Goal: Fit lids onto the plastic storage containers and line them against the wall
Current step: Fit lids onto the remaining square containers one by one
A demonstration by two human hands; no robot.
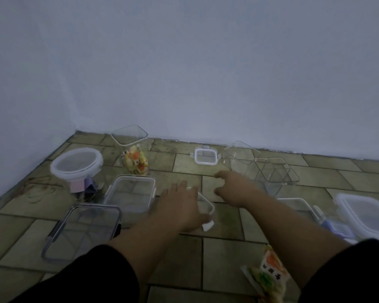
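Nearest the person: a snack packet lies on the tiled floor by the right sleeve, not part of the job. Left of it, a clear rectangular lid with grey clips lies flat on the floor, unfitted. Mid-floor, the left hand rests on a small clear container, fingers spread over its near rim and touching it; whether they grip it cannot be told. The right hand reaches forward just beyond, fingers curled and apart, holding nothing. Far right, a white-rimmed lidded container sits well away from the wall, with an open clear box beside it. Left of the hands stands a clear box with white clips; lid fit unclear. Behind it, a round tub with white lid looks capped. Further back, a tall jar of sweets is open, its lid absent. Close to the wall: a small square white-rimmed lid lying alone, and two empty clear boxes with no lids. Judgement: early stage. Most containers are uncapped, lids are scattered, and nothing yet forms a row against the wall.
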